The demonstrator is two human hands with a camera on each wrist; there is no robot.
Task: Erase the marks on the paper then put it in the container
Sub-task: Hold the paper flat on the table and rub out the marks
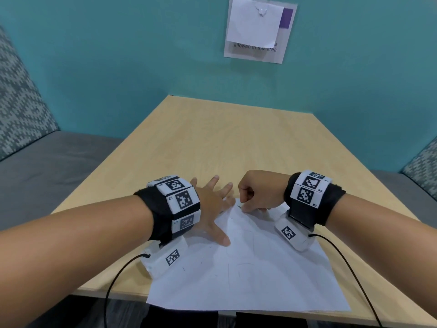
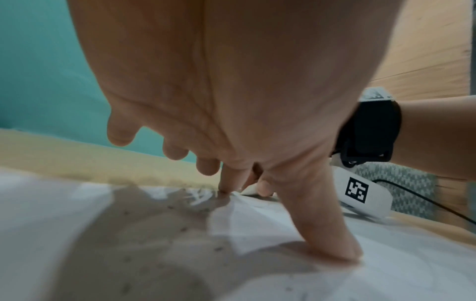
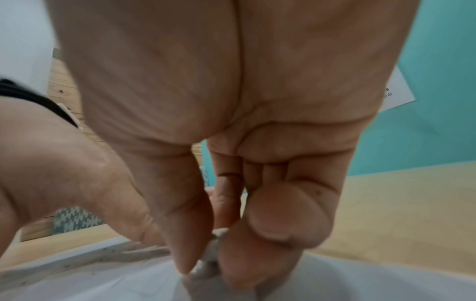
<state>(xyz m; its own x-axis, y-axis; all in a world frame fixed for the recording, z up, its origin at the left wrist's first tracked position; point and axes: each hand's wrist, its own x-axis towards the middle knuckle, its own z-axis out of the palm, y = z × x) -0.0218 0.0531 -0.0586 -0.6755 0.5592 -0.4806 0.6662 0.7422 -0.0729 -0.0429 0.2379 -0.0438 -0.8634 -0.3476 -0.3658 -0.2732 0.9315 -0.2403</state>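
A white sheet of paper with faint pencil marks lies at the near edge of the wooden table, and its near edge hangs slightly over. My left hand lies spread flat on the sheet's far left part, its thumb pressing the paper down. My right hand is curled at the sheet's far corner. It pinches a small pale eraser between thumb and fingers, with the eraser's tip on the paper. The eraser shows just past my left fingers. No container is in view.
A teal wall stands behind the table with a white sign on it. Grey upholstered benches flank the table on both sides. Black cables run from both wrist cameras over the near table edge.
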